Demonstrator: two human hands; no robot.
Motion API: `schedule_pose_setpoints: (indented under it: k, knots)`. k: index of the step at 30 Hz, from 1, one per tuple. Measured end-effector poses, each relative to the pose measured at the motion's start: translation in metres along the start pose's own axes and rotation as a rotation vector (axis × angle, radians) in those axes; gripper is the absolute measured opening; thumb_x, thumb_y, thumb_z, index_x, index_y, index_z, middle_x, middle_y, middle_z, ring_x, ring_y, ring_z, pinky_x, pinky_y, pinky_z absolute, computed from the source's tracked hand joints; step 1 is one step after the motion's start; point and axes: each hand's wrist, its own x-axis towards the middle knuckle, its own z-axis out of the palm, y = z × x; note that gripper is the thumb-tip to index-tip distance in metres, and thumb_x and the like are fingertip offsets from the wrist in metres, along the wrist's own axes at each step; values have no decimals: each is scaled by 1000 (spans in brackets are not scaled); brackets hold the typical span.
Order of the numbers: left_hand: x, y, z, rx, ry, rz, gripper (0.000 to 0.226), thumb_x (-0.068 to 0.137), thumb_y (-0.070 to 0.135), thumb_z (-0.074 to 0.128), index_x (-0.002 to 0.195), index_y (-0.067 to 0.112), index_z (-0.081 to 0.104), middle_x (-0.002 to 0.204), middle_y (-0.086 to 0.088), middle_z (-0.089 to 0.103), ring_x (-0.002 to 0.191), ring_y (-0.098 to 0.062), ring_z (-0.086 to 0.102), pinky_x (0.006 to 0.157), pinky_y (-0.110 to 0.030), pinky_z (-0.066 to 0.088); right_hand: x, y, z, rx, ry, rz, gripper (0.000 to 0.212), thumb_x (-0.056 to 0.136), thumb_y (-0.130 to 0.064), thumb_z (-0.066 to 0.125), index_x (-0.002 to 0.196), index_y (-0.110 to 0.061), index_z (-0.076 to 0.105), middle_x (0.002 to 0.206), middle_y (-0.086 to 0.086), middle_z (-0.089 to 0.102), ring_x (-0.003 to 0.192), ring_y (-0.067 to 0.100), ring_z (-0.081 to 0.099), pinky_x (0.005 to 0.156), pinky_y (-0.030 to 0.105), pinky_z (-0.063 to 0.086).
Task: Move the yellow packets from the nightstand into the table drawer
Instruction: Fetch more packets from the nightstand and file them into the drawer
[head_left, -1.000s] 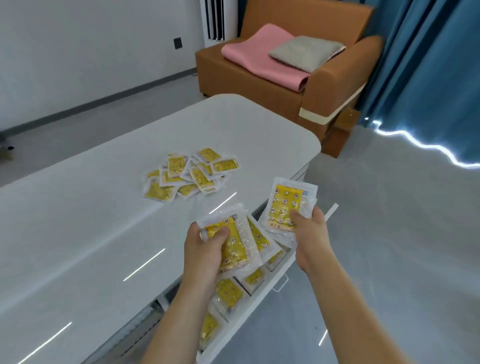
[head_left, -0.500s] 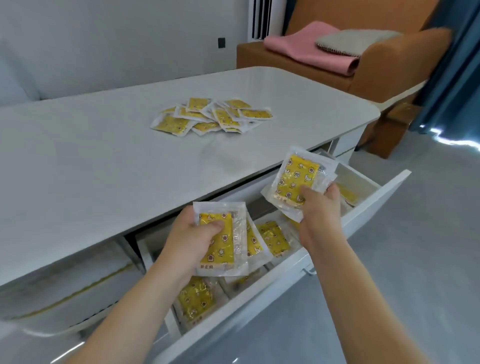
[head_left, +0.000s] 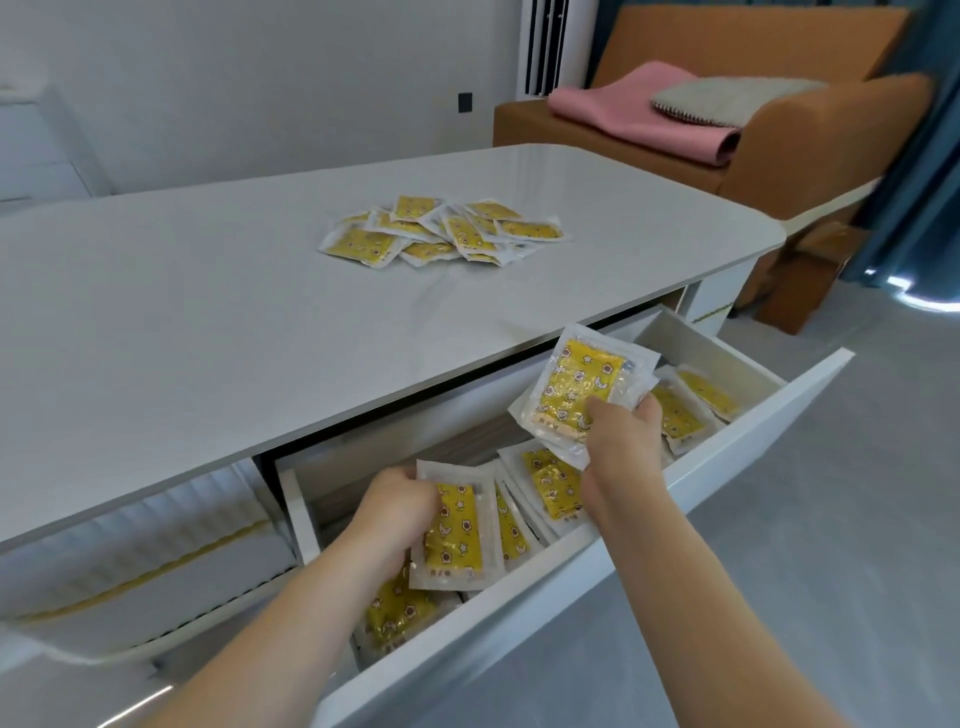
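Observation:
The white table drawer stands pulled out below the tabletop, with several yellow packets lying inside. My left hand grips a small stack of yellow packets low over the drawer's left half. My right hand holds another stack of yellow packets tilted up above the drawer's middle. A pile of several more yellow packets lies on the white tabletop farther back.
An orange armchair with a pink blanket and a grey cushion stands beyond the table's right end. Blue curtains hang at the far right. Grey floor lies right of the drawer.
Both hands have come down with their packets toward the open drawer. The view has dropped and swung left, showing more of the drawer's inside.

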Motion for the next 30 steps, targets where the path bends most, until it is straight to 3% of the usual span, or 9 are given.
schedule_pose_setpoints:
  k: [5,7,10,13,17,21,25,28,30]
  knots:
    - [3,1,-6,208,27,107,26,94,8,49,86,25,67,81,-1,73,73,-17,70,65,-31,57,0,8,5,-23,-51,13,41,96,-4,50,130,-27,46,101,1,65,94,24,67,89,47,56]
    - [3,5,-12,238,19,118,21,96,8,50,90,24,63,83,-1,72,72,-17,71,59,-31,58,1,7,4,-25,-49,13,41,97,-4,50,130,-27,46,100,0,64,93,22,66,88,46,56]
    - [2,12,-28,201,16,116,18,96,4,49,96,15,63,82,-9,74,68,-23,73,64,-38,62,3,7,3,-37,-65,10,39,96,-4,50,128,-27,46,99,-1,64,91,22,66,87,46,56]
    - [0,15,-47,182,-16,80,16,92,-3,49,100,5,60,78,-16,72,54,-24,67,55,-32,52,4,11,4,-54,-81,4,34,96,-4,51,118,-30,48,102,0,65,93,23,67,88,47,56]
    - [-1,9,-60,437,-96,54,15,87,-4,53,94,8,60,71,-13,70,55,-22,63,58,-31,50,3,12,6,-60,-88,-4,33,97,-4,51,111,-33,45,103,1,64,95,25,67,88,49,56]
    - [-1,7,-61,636,-131,86,13,89,1,60,92,14,62,83,-5,73,65,-13,68,57,-23,54,4,13,7,-65,-92,-7,34,97,-3,51,114,-32,45,103,1,64,96,25,67,89,49,56]
    - [-1,5,-60,947,-92,152,13,89,9,58,98,20,60,86,5,61,78,-9,57,65,-23,47,5,15,8,-90,-86,-14,34,97,-5,52,120,-30,46,105,2,65,97,27,67,90,51,55]
    - [0,-2,-62,1117,-83,89,25,87,9,48,106,20,61,98,2,60,94,-17,56,101,-41,44,5,15,10,-100,-86,-7,37,97,-5,52,127,-26,47,106,3,65,96,28,67,88,51,56]
    - [0,-6,-63,1218,-71,72,24,84,8,45,99,19,61,95,0,60,100,-21,55,105,-45,35,3,14,11,-113,-95,0,38,97,-5,52,128,-26,46,107,5,65,96,28,67,86,49,57]
